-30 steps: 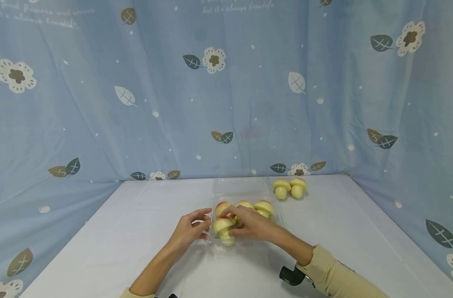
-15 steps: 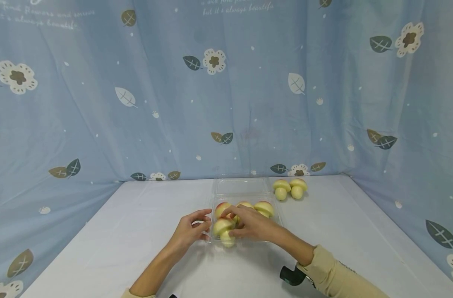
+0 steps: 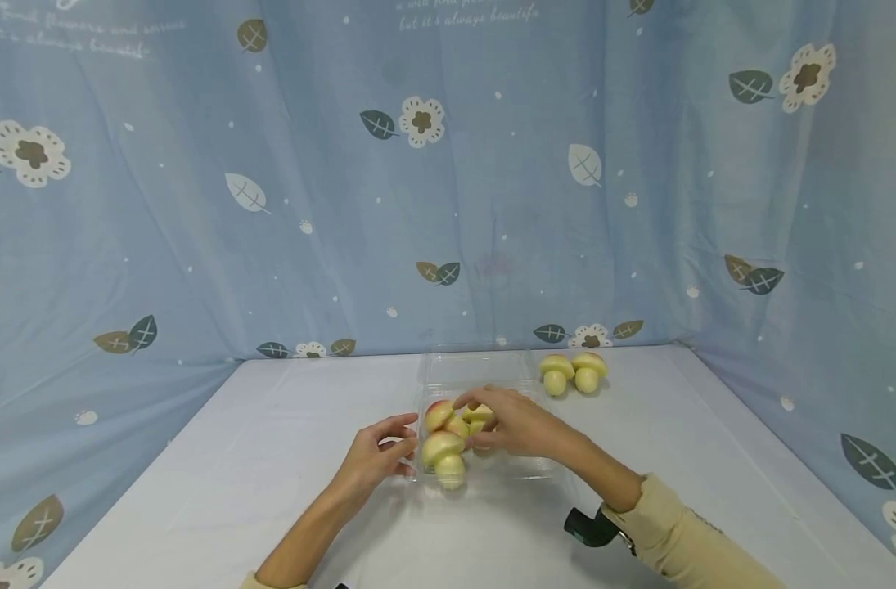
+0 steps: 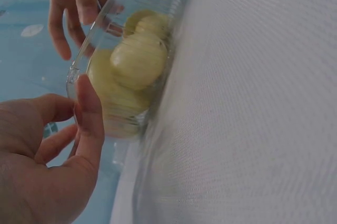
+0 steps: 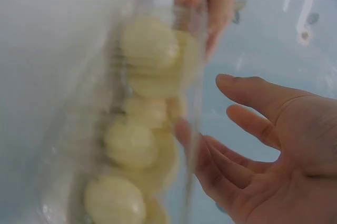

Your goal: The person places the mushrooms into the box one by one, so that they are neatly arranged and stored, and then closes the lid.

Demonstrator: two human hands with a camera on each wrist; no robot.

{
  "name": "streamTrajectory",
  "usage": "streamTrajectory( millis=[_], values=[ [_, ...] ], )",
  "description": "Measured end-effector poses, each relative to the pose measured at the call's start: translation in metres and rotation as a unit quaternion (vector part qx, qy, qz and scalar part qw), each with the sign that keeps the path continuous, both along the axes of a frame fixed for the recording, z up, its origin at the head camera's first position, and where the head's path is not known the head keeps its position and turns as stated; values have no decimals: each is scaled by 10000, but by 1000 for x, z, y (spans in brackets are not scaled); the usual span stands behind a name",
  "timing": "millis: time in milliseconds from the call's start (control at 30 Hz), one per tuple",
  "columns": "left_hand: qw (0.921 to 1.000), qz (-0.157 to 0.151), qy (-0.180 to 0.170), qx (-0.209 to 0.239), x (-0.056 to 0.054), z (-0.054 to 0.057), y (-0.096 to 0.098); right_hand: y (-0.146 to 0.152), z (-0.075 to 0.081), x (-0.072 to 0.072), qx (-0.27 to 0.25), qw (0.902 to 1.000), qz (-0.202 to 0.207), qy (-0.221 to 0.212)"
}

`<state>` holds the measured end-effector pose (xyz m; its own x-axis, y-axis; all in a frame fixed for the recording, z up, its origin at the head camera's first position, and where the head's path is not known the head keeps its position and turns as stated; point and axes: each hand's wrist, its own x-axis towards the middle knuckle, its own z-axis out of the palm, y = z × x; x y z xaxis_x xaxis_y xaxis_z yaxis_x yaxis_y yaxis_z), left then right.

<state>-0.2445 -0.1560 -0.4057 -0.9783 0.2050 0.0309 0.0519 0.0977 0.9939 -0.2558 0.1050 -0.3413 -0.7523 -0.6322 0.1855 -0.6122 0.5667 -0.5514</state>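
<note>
The right hand (image 3: 517, 421) has come off the front-left mushroom-shaped piece (image 3: 443, 446) and is now a little further back and to the right. This piece stays alone in the front row of the clear container (image 3: 524, 468), its stem toward the person and close to the front wall. I judge from this that its placing is finished. The grip of the right hand is released: thumb and fingers stand apart, with nothing between them, above the middle back piece (image 3: 479, 413). The left hand (image 3: 374, 450) rests with relaxed fingers against the left wall, also not grasping, and probably steadies it.

About the room: the front right part of the container has free place, but its thin edges are difficult to see, so a low hand could knock them. The lid (image 3: 480, 368) lies folded back, near the blue cloth (image 3: 492, 204). Two loose pieces (image 3: 573, 374) stand on the table (image 3: 285, 458) just right of this lid; from there, the way toward the container is short.
</note>
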Motion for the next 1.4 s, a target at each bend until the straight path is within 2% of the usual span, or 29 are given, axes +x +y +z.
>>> streamTrajectory(
  millis=[167,467,600,767,1067,1400],
  values=[
    [10000,19,28,-16,-1,0,1,17,9,-9,-259,9997,-25,43],
    [10000,20,-21,8,0,-1,1,47,21,-21,-482,9977,-437,213],
    [10000,10,-7,3,0,-1,2,55,20,-26,-476,9969,-594,189],
    [10000,20,-15,-13,0,-2,1,62,19,-31,-560,9961,-688,-36],
    [10000,33,-33,-40,0,-1,1,72,19,-41,-640,9948,-794,-79],
    [9999,94,-14,-56,0,1,1,80,12,-51,-676,9924,-936,-429]
  ],
)
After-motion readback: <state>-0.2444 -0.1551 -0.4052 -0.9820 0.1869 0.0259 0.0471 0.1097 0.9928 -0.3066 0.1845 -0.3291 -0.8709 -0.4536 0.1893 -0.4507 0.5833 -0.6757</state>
